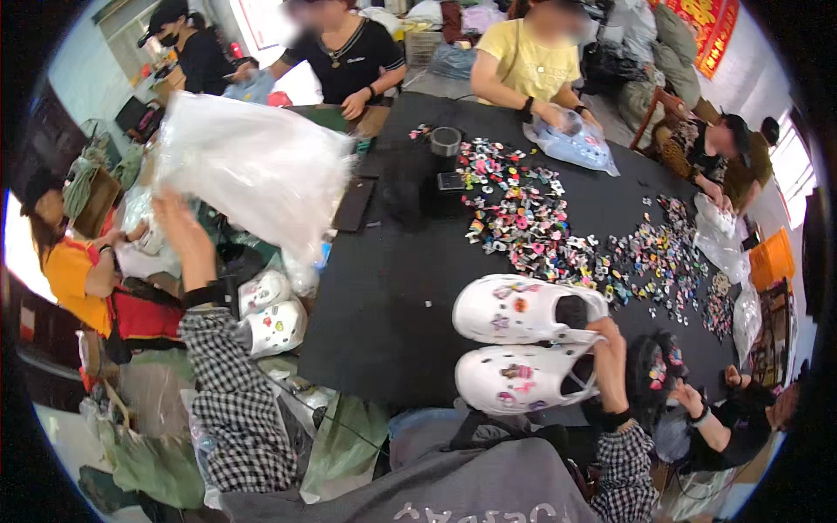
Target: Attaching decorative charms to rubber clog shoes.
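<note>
My right hand [611, 349] grips a pair of white clogs by their heel ends, above the right part of the black table [384, 322]. Colourful charms dot the toes of the upper clog [497, 305] and the lower clog [499, 376]. On the left, my raised left hand [185, 231] is at the lower left edge of a large clear plastic bag [253, 166], which hangs spread out over the table's left side. The bag seems pinched there, with the fingertips partly blurred. Below it, beside the table, sit two more charm-decorated white clogs [277, 327].
Loose colourful charms [523, 209] cover the table's middle and right. A tape roll [445, 141] and a small dark box [451, 181] stand near them. Across the table a person in yellow [532, 65] handles a bagged item [571, 148]. Others sit around. A dark clog [654, 370] is at right.
</note>
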A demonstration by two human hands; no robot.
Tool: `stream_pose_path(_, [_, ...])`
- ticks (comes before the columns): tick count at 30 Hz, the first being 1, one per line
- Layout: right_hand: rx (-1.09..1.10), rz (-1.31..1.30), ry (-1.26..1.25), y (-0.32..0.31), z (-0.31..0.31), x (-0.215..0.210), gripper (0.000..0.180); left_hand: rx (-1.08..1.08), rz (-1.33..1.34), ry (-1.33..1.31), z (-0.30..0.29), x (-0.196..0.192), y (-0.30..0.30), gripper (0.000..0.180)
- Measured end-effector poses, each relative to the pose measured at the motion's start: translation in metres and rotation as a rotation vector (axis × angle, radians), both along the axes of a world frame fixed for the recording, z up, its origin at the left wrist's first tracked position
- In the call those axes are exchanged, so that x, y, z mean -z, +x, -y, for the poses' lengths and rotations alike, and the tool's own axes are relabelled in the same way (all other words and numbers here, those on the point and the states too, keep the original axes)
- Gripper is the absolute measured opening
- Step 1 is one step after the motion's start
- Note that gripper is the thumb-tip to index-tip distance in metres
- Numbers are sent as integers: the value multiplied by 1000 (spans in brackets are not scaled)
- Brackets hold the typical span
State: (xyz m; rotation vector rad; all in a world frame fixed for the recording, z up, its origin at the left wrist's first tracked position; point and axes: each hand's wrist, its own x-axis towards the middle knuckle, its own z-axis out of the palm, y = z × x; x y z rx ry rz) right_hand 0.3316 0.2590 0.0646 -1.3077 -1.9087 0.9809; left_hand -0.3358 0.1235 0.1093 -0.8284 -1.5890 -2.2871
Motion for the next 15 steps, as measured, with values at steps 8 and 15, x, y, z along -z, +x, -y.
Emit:
stream_pose_path(8, [110, -444, -497, -65, 10, 42, 29, 541, 518, -229, -6, 96, 61, 57])
stream_pose_path(15, [173, -599, -709, -103, 27, 31, 39, 988, 603, -779, 8, 127, 224, 43])
